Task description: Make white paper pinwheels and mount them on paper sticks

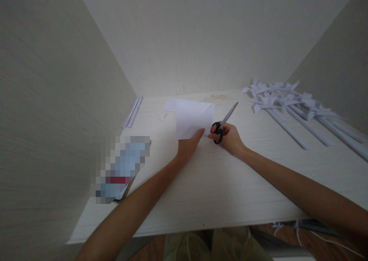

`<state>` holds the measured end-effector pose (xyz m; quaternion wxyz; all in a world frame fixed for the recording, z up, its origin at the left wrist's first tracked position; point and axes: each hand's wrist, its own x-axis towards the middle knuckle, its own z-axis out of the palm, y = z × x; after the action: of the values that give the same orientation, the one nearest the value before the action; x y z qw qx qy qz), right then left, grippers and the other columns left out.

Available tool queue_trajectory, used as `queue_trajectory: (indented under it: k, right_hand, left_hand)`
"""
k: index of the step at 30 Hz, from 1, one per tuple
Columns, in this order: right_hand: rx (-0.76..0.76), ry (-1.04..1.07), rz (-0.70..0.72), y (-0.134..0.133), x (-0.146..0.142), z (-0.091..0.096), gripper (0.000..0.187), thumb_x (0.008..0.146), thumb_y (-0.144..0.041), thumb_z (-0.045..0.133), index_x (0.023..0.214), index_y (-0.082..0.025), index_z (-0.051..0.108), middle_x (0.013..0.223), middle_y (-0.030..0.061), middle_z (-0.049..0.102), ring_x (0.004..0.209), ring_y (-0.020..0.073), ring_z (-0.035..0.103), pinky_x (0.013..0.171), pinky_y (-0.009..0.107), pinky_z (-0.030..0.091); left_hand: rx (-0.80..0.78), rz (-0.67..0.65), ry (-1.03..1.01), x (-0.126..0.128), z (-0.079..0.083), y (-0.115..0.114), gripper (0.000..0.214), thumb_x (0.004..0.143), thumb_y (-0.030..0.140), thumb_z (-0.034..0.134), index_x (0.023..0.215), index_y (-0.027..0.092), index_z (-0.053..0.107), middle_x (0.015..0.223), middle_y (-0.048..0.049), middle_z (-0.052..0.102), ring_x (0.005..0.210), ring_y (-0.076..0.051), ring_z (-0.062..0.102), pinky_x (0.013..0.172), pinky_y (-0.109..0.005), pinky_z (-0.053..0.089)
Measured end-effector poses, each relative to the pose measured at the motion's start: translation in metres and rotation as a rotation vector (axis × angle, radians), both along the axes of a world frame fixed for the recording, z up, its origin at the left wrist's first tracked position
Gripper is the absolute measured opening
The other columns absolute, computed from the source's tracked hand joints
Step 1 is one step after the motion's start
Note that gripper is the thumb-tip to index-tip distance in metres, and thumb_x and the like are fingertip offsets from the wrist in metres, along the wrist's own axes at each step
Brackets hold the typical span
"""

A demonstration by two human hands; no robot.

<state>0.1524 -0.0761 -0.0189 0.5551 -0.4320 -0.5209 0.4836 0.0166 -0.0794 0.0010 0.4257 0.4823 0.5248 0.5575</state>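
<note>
My left hand (189, 146) grips a white sheet of paper (192, 117) by its near edge, thumb on top and the other fingers hidden beneath. A crease runs across the sheet's upper right corner. Just right of the paper, my right hand (231, 139) has its fingers through the black handles of a pair of scissors (222, 126). The blades look closed and point up and away to the right, apart from the sheet. Behind the held sheet, another piece of white paper (170, 104) lies on the table.
Several paper pinwheels (266, 101) with rolled paper sticks lie at the right of the white table (184, 199). Rolled paper sticks (133, 112) rest by the left wall. A phone (126, 169), blurred out, lies at the left. Walls enclose the back and both sides.
</note>
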Motion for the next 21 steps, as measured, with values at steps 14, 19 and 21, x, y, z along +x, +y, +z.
queue_trajectory:
  k: [14, 19, 21]
  right_hand:
    - [0.01, -0.01, -0.017, 0.0023, 0.0016, -0.002, 0.029, 0.047, -0.026, 0.075, 0.058, -0.017, 0.05, 0.053, -0.0056, 0.048, 0.047, 0.0057, 0.043, 0.043, 0.02, 0.035]
    - [0.015, -0.017, -0.017, 0.0026, 0.0018, -0.0032, 0.03, 0.048, -0.029, 0.074, 0.06, -0.016, 0.049, 0.054, -0.0054, 0.049, 0.048, 0.0056, 0.044, 0.043, 0.019, 0.035]
    - [0.012, -0.02, -0.02, 0.0026, 0.0015, -0.0033, 0.031, 0.048, -0.03, 0.074, 0.06, -0.016, 0.049, 0.053, -0.006, 0.048, 0.046, 0.0051, 0.042, 0.042, 0.019, 0.034]
  left_hand:
    - [0.063, -0.066, 0.106, -0.0009, -0.0048, 0.0007, 0.018, 0.061, 0.029, 0.064, 0.051, 0.018, 0.054, 0.058, -0.0013, 0.059, 0.063, -0.015, 0.056, 0.061, -0.026, 0.043]
    - [0.083, -0.091, 0.137, -0.0016, -0.0044, 0.0003, 0.018, 0.062, 0.029, 0.063, 0.052, 0.018, 0.053, 0.056, -0.0002, 0.057, 0.059, -0.014, 0.055, 0.061, -0.026, 0.043]
    - [0.085, -0.115, 0.137, -0.0016, -0.0031, -0.0001, 0.017, 0.063, 0.028, 0.062, 0.054, 0.018, 0.053, 0.055, 0.0011, 0.056, 0.054, -0.012, 0.053, 0.057, -0.025, 0.043]
